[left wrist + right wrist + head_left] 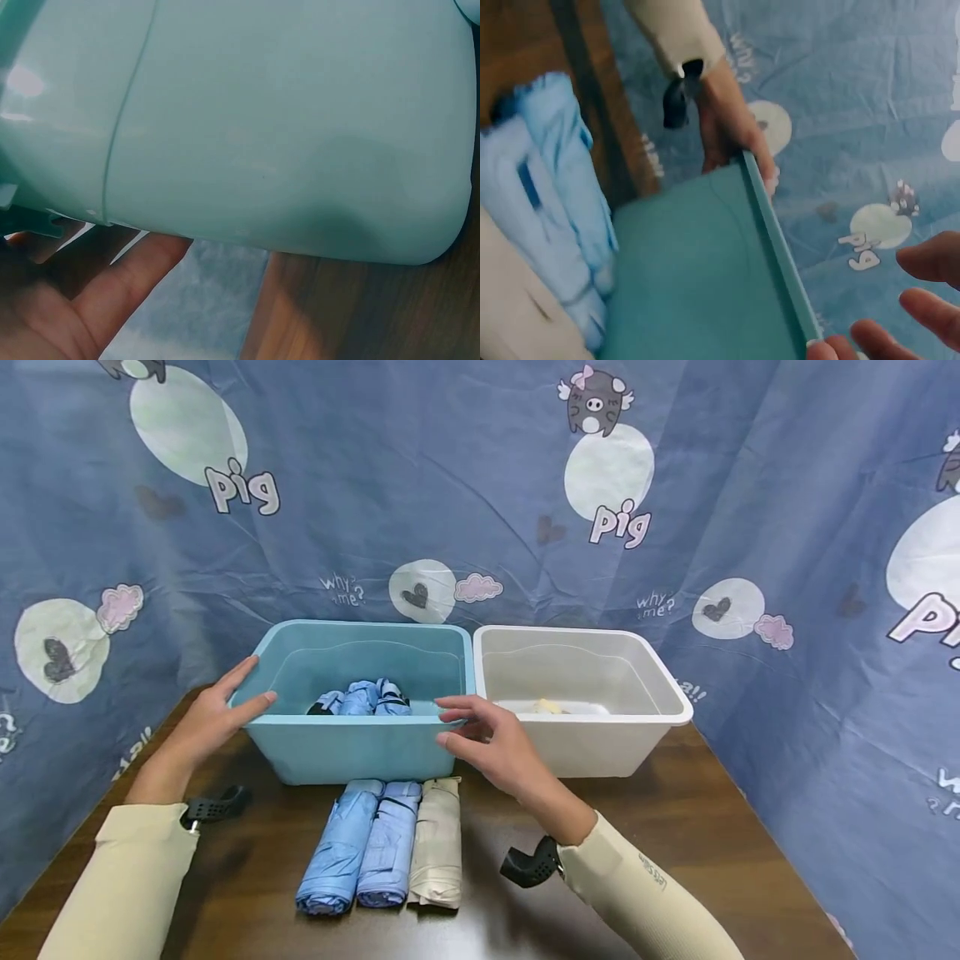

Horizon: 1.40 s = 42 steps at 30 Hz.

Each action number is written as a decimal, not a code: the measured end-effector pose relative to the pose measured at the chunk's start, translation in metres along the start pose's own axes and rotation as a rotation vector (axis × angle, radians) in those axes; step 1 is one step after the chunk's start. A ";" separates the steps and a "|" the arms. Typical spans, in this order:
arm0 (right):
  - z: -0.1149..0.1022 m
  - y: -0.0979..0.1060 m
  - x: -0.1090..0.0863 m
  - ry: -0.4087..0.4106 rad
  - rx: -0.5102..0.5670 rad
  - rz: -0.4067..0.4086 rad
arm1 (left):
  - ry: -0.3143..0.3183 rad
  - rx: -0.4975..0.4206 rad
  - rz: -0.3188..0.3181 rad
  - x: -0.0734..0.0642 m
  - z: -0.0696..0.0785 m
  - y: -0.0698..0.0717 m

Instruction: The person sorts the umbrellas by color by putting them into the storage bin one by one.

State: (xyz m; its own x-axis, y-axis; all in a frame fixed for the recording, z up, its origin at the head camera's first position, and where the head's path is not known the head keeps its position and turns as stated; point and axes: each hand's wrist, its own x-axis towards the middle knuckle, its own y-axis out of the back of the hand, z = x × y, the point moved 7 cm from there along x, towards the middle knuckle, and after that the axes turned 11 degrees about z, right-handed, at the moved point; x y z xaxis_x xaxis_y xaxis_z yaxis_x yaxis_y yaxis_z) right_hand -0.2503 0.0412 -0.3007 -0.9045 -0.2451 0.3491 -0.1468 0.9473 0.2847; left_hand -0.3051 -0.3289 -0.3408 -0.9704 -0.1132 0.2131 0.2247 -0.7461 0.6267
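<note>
A teal plastic bin (352,747) stands on the dark wooden table and holds folded blue umbrellas (363,697). My left hand (251,685) rests with straight fingers on the bin's left front corner. The left wrist view shows the bin wall (285,120) close up, above my palm (112,292). My right hand (450,720) hovers at the bin's right front corner, fingers relaxed and spread by the rim; whether they touch it is unclear. In front of the bin lie two folded blue umbrellas (339,847) (388,843) and a beige one (437,843), side by side.
A white bin (600,743) stands directly right of the teal one, with a pale yellowish item (547,706) inside. A blue cartoon-print cloth (450,485) hangs behind and along both sides. Bare table (675,843) stretches to the right front.
</note>
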 end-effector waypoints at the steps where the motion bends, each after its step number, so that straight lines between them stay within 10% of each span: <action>1: 0.002 -0.001 -0.003 -0.009 0.006 -0.013 | 0.001 -0.001 0.002 0.000 0.000 0.002; 22: 0.095 -0.027 -0.056 -0.192 -0.092 -0.159 | -0.014 0.003 0.019 0.001 0.001 0.002; 42: 0.118 -0.046 -0.063 -0.277 -0.138 -0.159 | -0.011 -0.015 0.013 0.000 0.003 0.001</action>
State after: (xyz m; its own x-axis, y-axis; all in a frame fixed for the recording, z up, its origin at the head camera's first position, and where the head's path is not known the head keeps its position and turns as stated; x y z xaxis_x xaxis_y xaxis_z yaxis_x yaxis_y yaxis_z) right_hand -0.2339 0.0374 -0.4410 -0.9517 -0.3042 0.0410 -0.2561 0.8604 0.4407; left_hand -0.3044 -0.3279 -0.3375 -0.9665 -0.1154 0.2294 0.2355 -0.7542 0.6129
